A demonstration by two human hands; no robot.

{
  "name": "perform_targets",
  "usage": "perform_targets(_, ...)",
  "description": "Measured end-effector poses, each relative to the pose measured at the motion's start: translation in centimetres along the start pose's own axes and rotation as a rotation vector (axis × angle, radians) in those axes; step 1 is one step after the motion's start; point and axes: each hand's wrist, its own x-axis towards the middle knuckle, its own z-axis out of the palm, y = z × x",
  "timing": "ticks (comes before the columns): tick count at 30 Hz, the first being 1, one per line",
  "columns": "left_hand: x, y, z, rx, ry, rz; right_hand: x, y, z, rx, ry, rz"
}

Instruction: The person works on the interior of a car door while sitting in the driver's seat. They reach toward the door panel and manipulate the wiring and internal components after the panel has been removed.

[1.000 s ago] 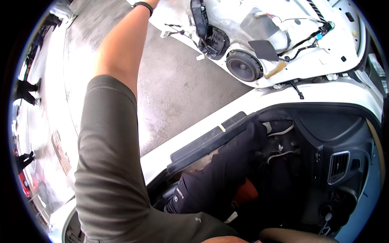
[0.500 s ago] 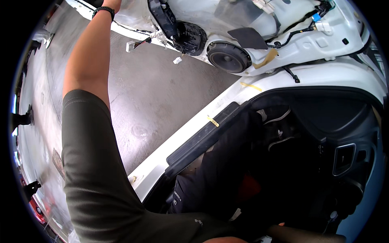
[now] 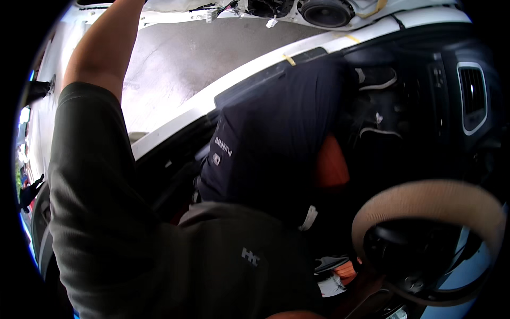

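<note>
My left arm [image 3: 103,53] stretches up towards the far left, to the white car door [image 3: 175,18] with its trim off; the hand lies beyond the upper edge. On that door are a round black speaker [image 3: 326,11] and a dangling white connector [image 3: 271,23]. Low on the right, in shadow beside the brown-covered steering wheel [image 3: 425,199], is what seems to be my right hand [image 3: 367,282]. Its fingers are too dark to make out, and whether it touches the wheel I cannot tell. Next to it show a ridged orange thing [image 3: 346,271] and a white piece [image 3: 332,286].
My legs in dark trousers [image 3: 271,127] lie across the car's footwell, black shoes [image 3: 380,80] near the dashboard. An air vent [image 3: 472,98] is on the right. The white door sill [image 3: 202,98] carries yellow tape [image 3: 289,59]; grey floor [image 3: 175,64] lies outside.
The view has swung down and to the right, bringing the steering wheel into sight. The open door and speaker now sit at the top edge, and my left wrist's dark band has nearly left the picture.
</note>
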Motion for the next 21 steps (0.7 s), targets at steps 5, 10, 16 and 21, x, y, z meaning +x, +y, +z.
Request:
perform_targets(5, -14.5, 3.9, -5.0, 0.056, 0.048, -0.03, 4.0, 6.3, 5.5, 1.02, -0.215, -0.201)
perform_targets(10, -22.1, 1.0, -11.3, 0.678, -0.227, 0.67, 5.1, 1.3, 10.3, 1.376, -0.116, -0.484)
perform_targets(16, -33.7, 12.5, -8.1, 0.102, -0.124, 0.08, 3.7, -9.6, 4.0, 1.362, -0.161, -0.443)
perform_targets(21, -45.4, 15.1, -7.2, -0.195, -0.267, -0.227, 3.3, -5.9, 5.3, 1.334, -0.154, -0.46)
